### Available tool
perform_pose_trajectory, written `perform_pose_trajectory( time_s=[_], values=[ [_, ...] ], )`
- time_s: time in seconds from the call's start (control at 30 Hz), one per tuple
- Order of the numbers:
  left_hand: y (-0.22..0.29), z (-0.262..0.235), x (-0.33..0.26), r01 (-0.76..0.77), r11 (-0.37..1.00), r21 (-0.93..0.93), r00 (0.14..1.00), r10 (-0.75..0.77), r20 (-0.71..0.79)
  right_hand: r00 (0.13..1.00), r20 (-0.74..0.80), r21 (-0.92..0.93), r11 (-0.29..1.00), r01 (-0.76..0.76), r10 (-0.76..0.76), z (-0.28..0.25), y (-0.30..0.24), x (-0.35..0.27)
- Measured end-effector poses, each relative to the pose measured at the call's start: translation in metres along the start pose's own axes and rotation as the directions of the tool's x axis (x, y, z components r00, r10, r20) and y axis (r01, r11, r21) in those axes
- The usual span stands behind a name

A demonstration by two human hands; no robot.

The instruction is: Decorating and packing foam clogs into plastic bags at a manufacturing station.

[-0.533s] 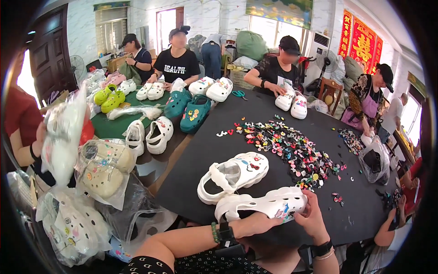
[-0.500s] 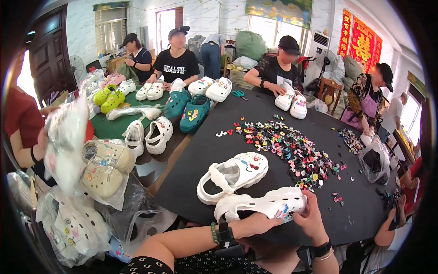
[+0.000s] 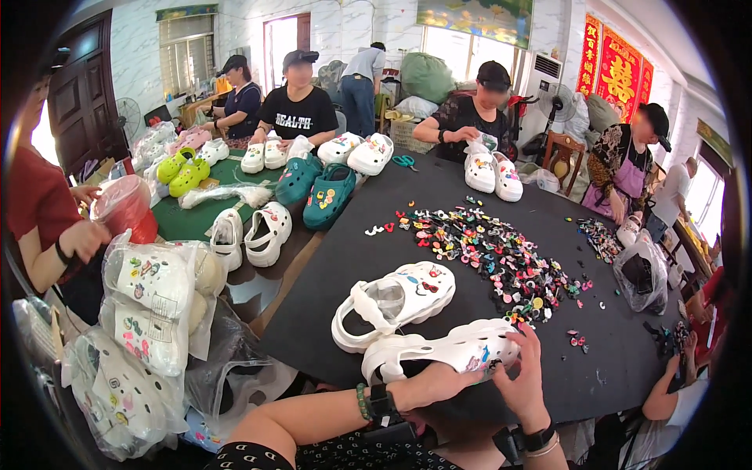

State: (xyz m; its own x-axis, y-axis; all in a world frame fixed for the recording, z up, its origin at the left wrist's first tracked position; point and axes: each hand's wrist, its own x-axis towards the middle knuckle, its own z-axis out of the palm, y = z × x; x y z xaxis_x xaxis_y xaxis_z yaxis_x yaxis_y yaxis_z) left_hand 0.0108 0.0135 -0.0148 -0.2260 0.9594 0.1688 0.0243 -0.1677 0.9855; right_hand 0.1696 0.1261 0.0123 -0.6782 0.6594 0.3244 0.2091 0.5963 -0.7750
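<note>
A white clog (image 3: 419,347) with colourful charms near its toe lies on its side at the table's near edge. My left hand (image 3: 439,384) grips it from below, by the charms. Around the toe curl the fingers of my right hand (image 3: 523,377), its thumb pressed near a small dark spot beside the charms; whether a loose charm is under the thumb I cannot make out. Just beyond sits a second white clog (image 3: 431,288), with several charms on its toe. A heap of loose, many-coloured charms (image 3: 501,262) spreads over the black tabletop behind my right hand.
Bagged clogs (image 3: 153,313) are stacked at my left, beside a person in a red top. Teal clogs (image 3: 327,196) and white clogs (image 3: 268,233) stand farther left. Across the table, a person handles a white pair (image 3: 492,174). A clear plastic bag (image 3: 642,270) lies right.
The person at my left has set the bagged clogs onto the stack and drawn the hand back. My right thumb and fingers have shifted slightly at the toe. My left hand keeps its grip.
</note>
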Motion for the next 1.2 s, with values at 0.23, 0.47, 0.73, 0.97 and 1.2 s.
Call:
perform_pose_trajectory(
  time_s=[0.23,0.47,0.73,0.97,1.2],
  values=[
    [0.016,-0.002,-0.004,0.079,0.996,-0.038,0.997,-0.08,-0.009,0.947,-0.063,-0.437,0.862,0.257,-0.315,0.008,-0.031,-0.01],
    [0.007,-0.004,-0.004,0.208,0.965,-0.158,0.978,-0.204,0.041,0.959,-0.105,-0.239,0.942,0.234,-0.264,0.009,-0.031,-0.012],
    [0.032,-0.015,-0.018,0.454,0.833,-0.315,0.889,-0.404,0.213,0.964,0.0,-0.219,0.94,0.26,-0.267,-0.004,-0.027,-0.017],
    [0.035,-0.012,-0.016,0.47,0.808,-0.354,0.882,-0.411,0.231,0.997,-0.077,0.11,0.994,0.023,-0.015,0.006,0.009,-0.018],
    [0.018,-0.012,-0.023,0.452,0.85,-0.272,0.889,-0.404,0.215,0.986,0.126,0.339,0.93,-0.143,0.105,0.006,-0.012,-0.014]
  ],
)
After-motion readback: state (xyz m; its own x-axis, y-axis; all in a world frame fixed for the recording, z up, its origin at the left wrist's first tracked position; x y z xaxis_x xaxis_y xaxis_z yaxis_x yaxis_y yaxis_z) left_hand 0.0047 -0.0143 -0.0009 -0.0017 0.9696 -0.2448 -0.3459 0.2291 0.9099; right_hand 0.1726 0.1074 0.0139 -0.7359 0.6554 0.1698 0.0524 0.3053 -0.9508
